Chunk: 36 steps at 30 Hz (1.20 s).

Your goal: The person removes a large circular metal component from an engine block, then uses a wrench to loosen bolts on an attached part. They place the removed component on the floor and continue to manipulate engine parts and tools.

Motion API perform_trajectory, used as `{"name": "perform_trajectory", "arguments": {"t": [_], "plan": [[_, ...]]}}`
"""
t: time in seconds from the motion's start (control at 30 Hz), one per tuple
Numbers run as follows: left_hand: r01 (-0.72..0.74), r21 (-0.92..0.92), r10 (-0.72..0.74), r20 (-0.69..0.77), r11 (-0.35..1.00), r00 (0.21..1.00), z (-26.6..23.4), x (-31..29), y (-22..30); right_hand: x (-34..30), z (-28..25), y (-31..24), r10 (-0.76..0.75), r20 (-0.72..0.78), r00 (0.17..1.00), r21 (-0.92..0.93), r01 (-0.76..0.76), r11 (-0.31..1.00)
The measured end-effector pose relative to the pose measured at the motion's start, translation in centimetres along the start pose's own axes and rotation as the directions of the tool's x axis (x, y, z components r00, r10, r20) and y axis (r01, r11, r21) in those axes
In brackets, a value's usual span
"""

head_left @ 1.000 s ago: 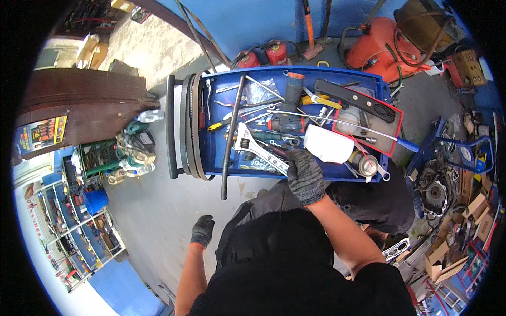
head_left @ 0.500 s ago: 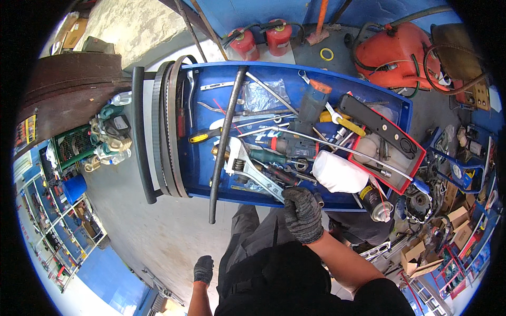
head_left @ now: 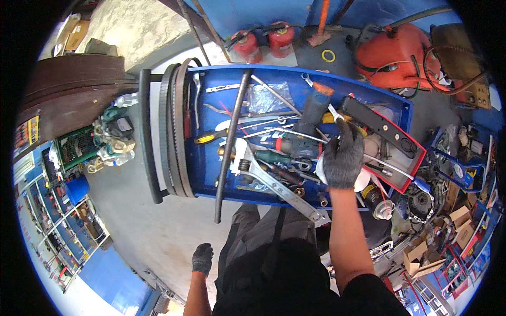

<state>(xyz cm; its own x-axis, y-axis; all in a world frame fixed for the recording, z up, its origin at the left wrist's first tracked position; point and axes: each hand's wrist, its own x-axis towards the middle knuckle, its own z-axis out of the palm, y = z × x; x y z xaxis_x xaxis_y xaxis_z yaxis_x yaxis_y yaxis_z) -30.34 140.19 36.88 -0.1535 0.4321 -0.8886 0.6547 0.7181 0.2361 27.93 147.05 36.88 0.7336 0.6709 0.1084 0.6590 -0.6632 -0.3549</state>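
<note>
Blue-walled workshop (head_left: 295,10): a blue tool tray (head_left: 205,171) full of tools, with a gloved right hand (head_left: 343,158) reaching over it.
Head view: the right hand lies over a white object (head_left: 362,180) towards the right of the tray's near edge, hiding most of it; whether the fingers grip it, I cannot tell. Well apart from it, the gloved left hand (head_left: 202,258) hangs outside the near edge, too small to tell open from closed. An adjustable wrench (head_left: 276,187) slants over the near edge, its handle end jutting past. A dark metal bar (head_left: 232,142) crosses from far edge to near; belts (head_left: 179,131) loop at the left end. By the near right corner sit a spray can (head_left: 375,197) and a red-rimmed box (head_left: 415,171).
</note>
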Motion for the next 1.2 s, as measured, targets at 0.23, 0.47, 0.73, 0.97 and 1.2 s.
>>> {"name": "perform_trajectory", "arguments": {"t": [0.23, 0.47, 0.73, 0.97, 1.2], "plan": [[-0.093, 0.138, 0.092, 0.012, 0.986, 0.996, -2.4, 1.9, -0.4, 3.5, 2.8, -0.2, 0.19, 0.3, 0.935, -0.359, -0.074, 0.931], [-0.402, 0.347, 0.413, 0.046, 0.847, 0.91, -7.9, 8.0, -3.9, 5.7, 2.4, -2.2, 0.246, 0.321, 0.915, -0.538, -0.037, 0.842], [-0.726, 0.688, 0.739, 0.5, -0.023, 0.451, -20.9, 19.4, -6.3, -4.6, -1.7, -6.5, 0.363, 0.235, 0.902, -0.188, -0.324, 0.927], [-0.784, 0.192, 0.028, 0.975, -0.591, 0.218, -30.6, 33.2, 1.7, -37.8, -5.7, -17.0, 0.204, 0.427, 0.881, 0.065, -0.256, 0.965], [-0.646, -0.009, -0.409, 0.78, -0.763, 0.473, -17.6, 32.3, 12.1, -70.1, -7.5, -18.6, 0.725, 0.582, 0.369, 0.042, -0.903, 0.427]]}}
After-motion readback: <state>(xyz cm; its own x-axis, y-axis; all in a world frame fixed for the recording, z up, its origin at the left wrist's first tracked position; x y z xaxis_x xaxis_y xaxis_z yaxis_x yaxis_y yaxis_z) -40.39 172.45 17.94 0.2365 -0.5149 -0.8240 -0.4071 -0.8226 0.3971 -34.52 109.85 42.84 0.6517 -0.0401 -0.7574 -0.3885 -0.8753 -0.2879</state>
